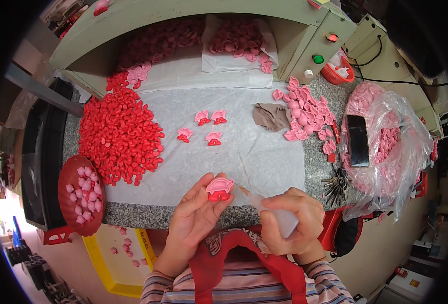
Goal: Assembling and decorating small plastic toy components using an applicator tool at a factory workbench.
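Observation:
Close to the table's front edge, my left hand (194, 215) pinches a small pink plastic shell with red feet (220, 188), its hollow side facing up. My right hand (299, 219) is wrapped round a whitish squeeze bottle (283, 221). The bottle's thin nozzle (243, 190) points at the shell, just to its right; whether the two touch I cannot tell. Farther off, several similar pink-and-red pieces (214, 138) lie on the white paper sheet (234, 164). A big heap of red feet parts (117, 134) spreads to the left, and loose pink shells (305, 112) are piled to the right.
A pale green machine housing (295, 63) with more pink parts inside spans the back. At right are a brown cloth (271, 116), keys (337, 186), a phone (357, 141) and a plastic bag (406, 147). A red bowl (68, 195) and yellow tray (102, 263) sit at lower left.

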Demonstrator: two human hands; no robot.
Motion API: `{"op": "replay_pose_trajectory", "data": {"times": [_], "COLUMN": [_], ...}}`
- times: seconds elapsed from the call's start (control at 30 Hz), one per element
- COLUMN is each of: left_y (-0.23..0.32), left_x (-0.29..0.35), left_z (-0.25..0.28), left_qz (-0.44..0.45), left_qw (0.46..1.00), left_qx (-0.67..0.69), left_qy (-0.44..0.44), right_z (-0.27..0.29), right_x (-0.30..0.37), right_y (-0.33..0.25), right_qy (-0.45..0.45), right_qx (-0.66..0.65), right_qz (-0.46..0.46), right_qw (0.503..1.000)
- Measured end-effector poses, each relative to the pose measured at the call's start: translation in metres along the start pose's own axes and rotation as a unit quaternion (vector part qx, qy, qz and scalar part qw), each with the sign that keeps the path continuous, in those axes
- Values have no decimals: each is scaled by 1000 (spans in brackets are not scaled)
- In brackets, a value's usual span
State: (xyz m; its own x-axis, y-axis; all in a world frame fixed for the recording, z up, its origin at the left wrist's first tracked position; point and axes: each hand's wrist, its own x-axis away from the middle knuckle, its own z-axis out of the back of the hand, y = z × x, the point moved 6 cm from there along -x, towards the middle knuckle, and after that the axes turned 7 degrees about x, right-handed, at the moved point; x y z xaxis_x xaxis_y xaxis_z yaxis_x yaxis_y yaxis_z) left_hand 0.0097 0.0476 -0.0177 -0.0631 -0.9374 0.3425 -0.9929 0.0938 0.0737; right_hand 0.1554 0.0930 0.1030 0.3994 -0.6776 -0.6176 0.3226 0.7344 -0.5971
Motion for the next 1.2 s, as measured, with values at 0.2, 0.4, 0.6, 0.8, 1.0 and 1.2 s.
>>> {"op": "replay_pose_trajectory", "data": {"times": [0.2,0.4,0.6,0.8,1.0,1.2], "left_y": [2,2,3,4,7,6], "left_x": [0,-1,0,0,0,1], "left_z": [1,2,2,5,5,5], "left_qz": [-7,-9,-9,-13,-29,-30], "left_qw": [1000,1000,1000,1000,999,999], "left_qx": [3,12,18,21,16,13], "left_qy": [5,0,4,6,21,34], "right_z": [-3,-4,-8,-13,-20,-20], "right_x": [-1,-3,-1,-2,2,1], "right_y": [-1,-2,-3,-5,-11,-11], "right_qy": [-1,-6,7,4,-49,-40], "right_qx": [4,6,-4,-2,19,39], "right_qz": [4,-3,10,17,24,27], "right_qw": [1000,1000,1000,1000,998,998]}}
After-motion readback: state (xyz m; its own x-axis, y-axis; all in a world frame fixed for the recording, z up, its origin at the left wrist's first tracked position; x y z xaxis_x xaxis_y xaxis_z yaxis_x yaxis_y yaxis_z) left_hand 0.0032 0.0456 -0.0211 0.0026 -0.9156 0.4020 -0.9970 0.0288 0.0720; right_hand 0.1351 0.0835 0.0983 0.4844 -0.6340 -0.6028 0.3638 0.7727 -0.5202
